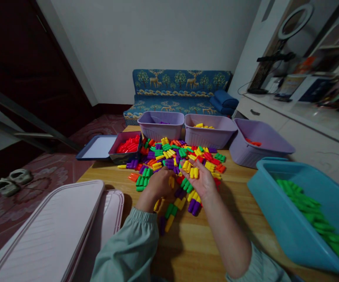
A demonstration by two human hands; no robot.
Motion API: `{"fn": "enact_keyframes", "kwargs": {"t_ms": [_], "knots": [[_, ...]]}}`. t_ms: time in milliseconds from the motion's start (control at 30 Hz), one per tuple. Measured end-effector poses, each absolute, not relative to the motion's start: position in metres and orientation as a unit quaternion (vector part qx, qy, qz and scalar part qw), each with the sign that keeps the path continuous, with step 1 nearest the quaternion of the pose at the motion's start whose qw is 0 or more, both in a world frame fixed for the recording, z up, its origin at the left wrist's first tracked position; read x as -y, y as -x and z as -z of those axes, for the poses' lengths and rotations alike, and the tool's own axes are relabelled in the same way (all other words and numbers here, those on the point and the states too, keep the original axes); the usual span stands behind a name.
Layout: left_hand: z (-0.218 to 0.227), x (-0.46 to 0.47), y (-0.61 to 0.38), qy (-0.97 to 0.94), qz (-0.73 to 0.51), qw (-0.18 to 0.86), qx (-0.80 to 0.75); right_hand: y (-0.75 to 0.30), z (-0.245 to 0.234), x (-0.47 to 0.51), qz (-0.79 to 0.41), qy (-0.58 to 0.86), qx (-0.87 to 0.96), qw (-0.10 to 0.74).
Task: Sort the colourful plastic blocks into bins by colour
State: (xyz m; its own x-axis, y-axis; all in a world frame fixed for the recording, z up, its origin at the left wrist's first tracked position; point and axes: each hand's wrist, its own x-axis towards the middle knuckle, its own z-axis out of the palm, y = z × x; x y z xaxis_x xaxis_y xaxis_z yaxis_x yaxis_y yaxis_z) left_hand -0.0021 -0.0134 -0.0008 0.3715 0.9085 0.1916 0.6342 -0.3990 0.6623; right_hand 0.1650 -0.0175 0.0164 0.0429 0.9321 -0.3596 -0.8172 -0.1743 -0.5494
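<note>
A pile of bullet-shaped plastic pieces [165, 150] in red, yellow, green and purple covers the middle of the wooden table. My right hand [206, 182] is turned palm up and holds several yellow plastic pieces [190, 169] on its palm and fingers. At the near side of the pile, my left hand [159, 183] points down with curled fingers. A yellow plastic piece [171, 181] shows at its inner side, seemingly in its grip; the fingertips are partly hidden. Linked green, yellow and purple pieces [171, 214] lie between my forearms.
Behind the pile stand lilac bins with purple pieces [161, 129], yellow pieces [210, 137] and red pieces [260, 145]. A teal bin [292, 235] of green pieces is at right. A tin [125, 156] of red pieces sits left, beside its lid [94, 148]. Pale lids [48, 231] lie near left.
</note>
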Motion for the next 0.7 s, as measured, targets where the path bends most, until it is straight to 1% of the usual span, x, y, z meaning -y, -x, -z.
{"fn": "enact_keyframes", "kwargs": {"t_ms": [100, 167, 267, 333, 400, 467, 533, 700], "knots": [[-0.002, 0.010, -0.002, -0.763, -0.296, 0.275, -0.505, -0.164, -0.016, 0.018, -0.687, 0.344, 0.086, 0.634], [-0.003, 0.006, -0.005, -0.694, -0.348, 0.325, -0.539, -0.163, -0.016, 0.018, -0.684, 0.351, 0.086, 0.633], [-0.005, 0.000, -0.008, -0.503, -0.472, 0.478, -0.544, -0.161, -0.013, 0.019, -0.684, 0.359, 0.096, 0.628], [-0.006, -0.003, -0.008, -0.354, -0.548, 0.590, -0.475, -0.160, -0.012, 0.019, -0.690, 0.358, 0.105, 0.621], [-0.008, -0.004, -0.007, -0.225, -0.589, 0.673, -0.387, -0.157, -0.011, 0.020, -0.699, 0.355, 0.111, 0.611], [-0.009, -0.005, -0.005, -0.134, -0.591, 0.726, -0.323, -0.156, -0.011, 0.022, -0.702, 0.349, 0.113, 0.610], [-0.009, -0.005, -0.004, -0.082, -0.581, 0.757, -0.287, -0.155, -0.013, 0.023, -0.701, 0.346, 0.112, 0.613], [-0.005, -0.005, -0.002, -0.058, -0.562, 0.795, -0.222, -0.154, -0.018, 0.025, -0.716, 0.345, 0.122, 0.595]]}}
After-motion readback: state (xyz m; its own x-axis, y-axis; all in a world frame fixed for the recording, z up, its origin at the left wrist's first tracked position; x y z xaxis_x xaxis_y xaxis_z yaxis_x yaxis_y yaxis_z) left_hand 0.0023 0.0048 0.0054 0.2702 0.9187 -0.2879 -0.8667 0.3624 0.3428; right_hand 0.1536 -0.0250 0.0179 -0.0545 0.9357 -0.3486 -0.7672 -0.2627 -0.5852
